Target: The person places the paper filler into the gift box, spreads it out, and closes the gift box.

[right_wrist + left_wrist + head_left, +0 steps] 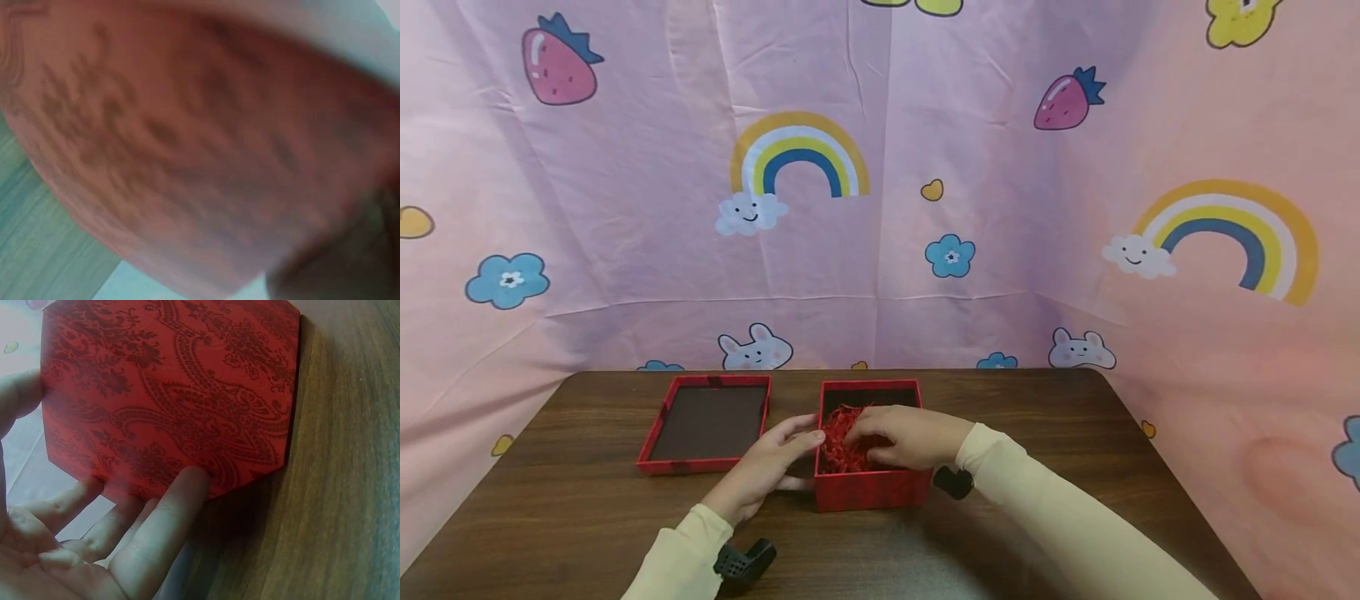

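Note:
A red box (871, 492) with a dark inside stands on the table, partly filled with red shredded paper (838, 460). Against the box's left side rest the fingers of my left hand (767, 467); its thumb is near the top rim. In the left wrist view, fingertips of the left hand (94, 550) touch the patterned red wall of the box (181, 394). My right hand (910, 435) reaches over the right rim, fingers bent down into the shredded paper. Whether they grip any of it is hidden. The right wrist view shows the box's outer wall (125, 137), blurred.
A shallow red box lid (715, 421) with a dark inside lies left of the box, inner side up. Brown wood grain covers the table (1037, 500). Behind and beside it hangs a printed pink cloth (895, 333).

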Motion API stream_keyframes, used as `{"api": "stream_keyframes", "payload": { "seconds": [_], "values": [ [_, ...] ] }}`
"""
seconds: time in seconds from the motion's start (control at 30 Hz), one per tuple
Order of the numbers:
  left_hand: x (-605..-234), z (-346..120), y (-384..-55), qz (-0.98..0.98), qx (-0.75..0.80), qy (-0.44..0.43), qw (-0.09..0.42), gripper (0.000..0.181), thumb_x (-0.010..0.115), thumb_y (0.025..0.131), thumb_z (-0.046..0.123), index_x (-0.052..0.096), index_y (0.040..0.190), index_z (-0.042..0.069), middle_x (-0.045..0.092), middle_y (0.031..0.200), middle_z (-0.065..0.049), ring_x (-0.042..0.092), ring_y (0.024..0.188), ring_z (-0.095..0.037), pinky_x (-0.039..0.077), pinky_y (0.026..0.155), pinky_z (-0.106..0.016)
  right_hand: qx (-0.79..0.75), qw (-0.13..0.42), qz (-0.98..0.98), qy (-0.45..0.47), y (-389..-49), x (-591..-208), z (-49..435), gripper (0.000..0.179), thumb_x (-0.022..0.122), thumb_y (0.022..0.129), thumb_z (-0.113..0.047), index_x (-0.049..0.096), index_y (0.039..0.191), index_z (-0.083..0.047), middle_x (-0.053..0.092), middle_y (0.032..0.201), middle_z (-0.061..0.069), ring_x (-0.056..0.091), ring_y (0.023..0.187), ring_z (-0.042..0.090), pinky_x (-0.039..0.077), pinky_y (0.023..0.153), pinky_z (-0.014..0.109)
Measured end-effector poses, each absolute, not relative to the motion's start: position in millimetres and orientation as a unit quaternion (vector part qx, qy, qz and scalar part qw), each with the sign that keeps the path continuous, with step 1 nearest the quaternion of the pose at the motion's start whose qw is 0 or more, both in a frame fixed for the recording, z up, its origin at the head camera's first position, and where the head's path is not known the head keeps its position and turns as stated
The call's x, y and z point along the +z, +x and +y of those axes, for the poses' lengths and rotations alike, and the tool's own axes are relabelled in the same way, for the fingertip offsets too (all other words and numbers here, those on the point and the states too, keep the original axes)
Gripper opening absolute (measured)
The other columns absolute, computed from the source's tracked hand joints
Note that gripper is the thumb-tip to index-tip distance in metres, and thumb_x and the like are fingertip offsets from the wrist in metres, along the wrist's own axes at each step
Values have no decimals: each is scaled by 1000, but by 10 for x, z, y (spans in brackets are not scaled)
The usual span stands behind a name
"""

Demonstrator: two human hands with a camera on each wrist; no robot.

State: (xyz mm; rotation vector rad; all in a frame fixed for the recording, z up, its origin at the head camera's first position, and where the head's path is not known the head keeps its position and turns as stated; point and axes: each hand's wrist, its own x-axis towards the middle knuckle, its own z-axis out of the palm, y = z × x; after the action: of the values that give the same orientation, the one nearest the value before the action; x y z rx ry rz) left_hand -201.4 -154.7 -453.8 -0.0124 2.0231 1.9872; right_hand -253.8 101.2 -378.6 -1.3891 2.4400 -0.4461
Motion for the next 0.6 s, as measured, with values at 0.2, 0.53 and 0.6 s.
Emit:
{"api": "stream_keyframes", "payload": {
  "seconds": [0.2, 0.53, 0.6],
  "values": [
    [-4535, -1526, -2017, 709, 688, -4, 154, 71, 66, 100, 44, 38, 158, 12, 43, 156, -23, 48, 140, -43, 62, 86, -51, -270, 127, 842, -450, -2546, -3670, 1210, 38, 62, 105, -14, 60, 142, -17, 55, 145, -7, 48, 137, 10, 44, 116, 39],
    [-4544, -1528, -2023, 716, 682, -8, 148, 71, 65, 100, 46, 38, 157, 13, 46, 153, -21, 47, 141, -42, 62, 86, -49, -384, 41, 848, -364, -2600, -3782, 1562, 48, 65, 103, -14, 52, 148, -18, 46, 153, 4, 49, 137, 28, 50, 107, 53],
    [-4543, -1523, -2023, 719, 679, -10, 148, 71, 65, 100, 47, 39, 157, 13, 47, 152, -21, 48, 140, -42, 63, 85, -48, -402, 41, 849, -340, -2604, -3826, 1625, 54, 66, 102, -16, 47, 152, -20, 45, 155, 7, 48, 138, 30, 49, 108, 55]
  ]
}}
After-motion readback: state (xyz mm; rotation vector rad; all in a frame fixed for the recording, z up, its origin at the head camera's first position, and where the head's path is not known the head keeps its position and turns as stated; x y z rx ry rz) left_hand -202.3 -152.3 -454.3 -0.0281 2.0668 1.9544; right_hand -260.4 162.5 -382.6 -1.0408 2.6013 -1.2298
